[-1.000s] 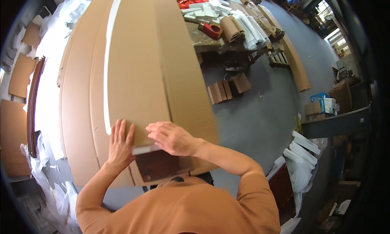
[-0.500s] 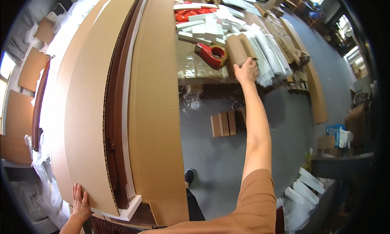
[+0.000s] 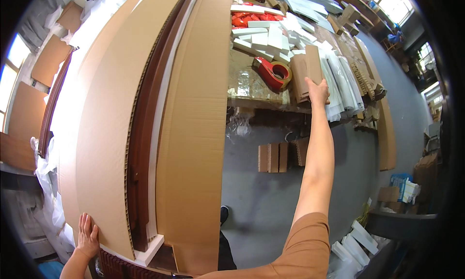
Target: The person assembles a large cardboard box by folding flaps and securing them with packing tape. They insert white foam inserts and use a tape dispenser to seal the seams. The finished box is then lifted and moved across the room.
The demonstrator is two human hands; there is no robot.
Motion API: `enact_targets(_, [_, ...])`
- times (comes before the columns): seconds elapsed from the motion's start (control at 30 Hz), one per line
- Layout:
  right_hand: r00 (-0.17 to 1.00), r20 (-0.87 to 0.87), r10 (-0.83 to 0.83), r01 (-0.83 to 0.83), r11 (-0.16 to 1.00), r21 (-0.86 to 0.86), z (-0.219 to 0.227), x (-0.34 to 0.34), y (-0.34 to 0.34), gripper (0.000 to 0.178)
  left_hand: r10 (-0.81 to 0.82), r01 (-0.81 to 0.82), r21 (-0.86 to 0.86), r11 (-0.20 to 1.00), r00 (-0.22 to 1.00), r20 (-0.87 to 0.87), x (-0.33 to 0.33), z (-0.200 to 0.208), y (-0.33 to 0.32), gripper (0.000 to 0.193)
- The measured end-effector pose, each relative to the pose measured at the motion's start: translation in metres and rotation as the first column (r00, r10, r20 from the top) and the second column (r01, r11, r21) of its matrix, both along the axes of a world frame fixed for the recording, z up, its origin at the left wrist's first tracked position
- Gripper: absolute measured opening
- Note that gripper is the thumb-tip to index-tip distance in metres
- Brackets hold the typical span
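Note:
My right arm reaches out to the table, and my right hand (image 3: 318, 91) grips the near end of a folded cardboard strip (image 3: 314, 63). That strip is raised a little beside more brown cardboard strips (image 3: 299, 73). To their left lies a red tape dispenser (image 3: 265, 71) with a roll of tape. My left hand (image 3: 87, 236) rests with fingers stretched out on the near left edge of a long carton's flap (image 3: 101, 148). Inside the carton are dark brown panels (image 3: 138, 182), with a white foam block (image 3: 150, 250) at the near end. The carton's right flap (image 3: 191, 133) lies folded outward.
White foam strips (image 3: 274, 37) and red pieces (image 3: 247, 18) are heaped at the back of the table, with clear plastic-wrapped bundles (image 3: 346, 83) to the right. Cardboard blocks (image 3: 273, 158) stand on the floor below. Foam pieces (image 3: 356, 245) lie at lower right.
My right hand has lifted the cardboard strip slightly away from the strips beside it. My left hand stays on the flap. The whole view has shifted a little.

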State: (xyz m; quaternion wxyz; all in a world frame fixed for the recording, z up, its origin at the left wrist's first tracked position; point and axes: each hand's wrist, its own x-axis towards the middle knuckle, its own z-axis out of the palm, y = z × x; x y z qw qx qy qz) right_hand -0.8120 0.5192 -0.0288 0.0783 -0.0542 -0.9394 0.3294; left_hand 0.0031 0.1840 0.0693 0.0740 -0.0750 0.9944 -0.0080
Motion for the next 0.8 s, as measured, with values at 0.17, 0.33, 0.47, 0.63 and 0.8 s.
enact_targets(0.17, [0.864, -0.133, 0.486, -0.470, 0.682, -0.560, 0.079, 0.118, -0.067, 0.056, -0.013, 0.013, -0.003, 1.000, 0.996, -0.088, -0.008, -0.001, 0.006, 0.060])
enact_targets(0.33, [0.285, -0.246, 0.926, -0.922, 0.194, -0.335, 0.148, 0.331, -0.139, 0.054, -0.099, 0.098, -0.017, 0.995, 0.987, -0.125, -0.026, 0.006, -0.010, 0.096])
enact_targets(0.47, [0.083, -0.260, 0.962, -0.970, 0.138, 0.199, 0.156, 0.469, -0.181, 0.069, -0.045, 0.061, 0.136, 0.989, 0.991, -0.122, -0.026, 0.010, -0.004, 0.121])
enact_targets(0.63, [0.085, -0.280, 0.956, -0.803, 0.232, 0.549, 0.141, 0.568, -0.194, 0.084, -0.076, 0.109, 0.155, 0.982, 0.975, -0.208, -0.022, -0.003, -0.008, 0.118])
enact_targets(0.8, [0.112, 0.079, 0.991, -0.783, 0.039, 0.620, 0.125, 0.668, -0.175, 0.108, -0.139, 0.162, 0.052, 0.985, 0.941, -0.307, -0.027, -0.014, -0.006, 0.105])
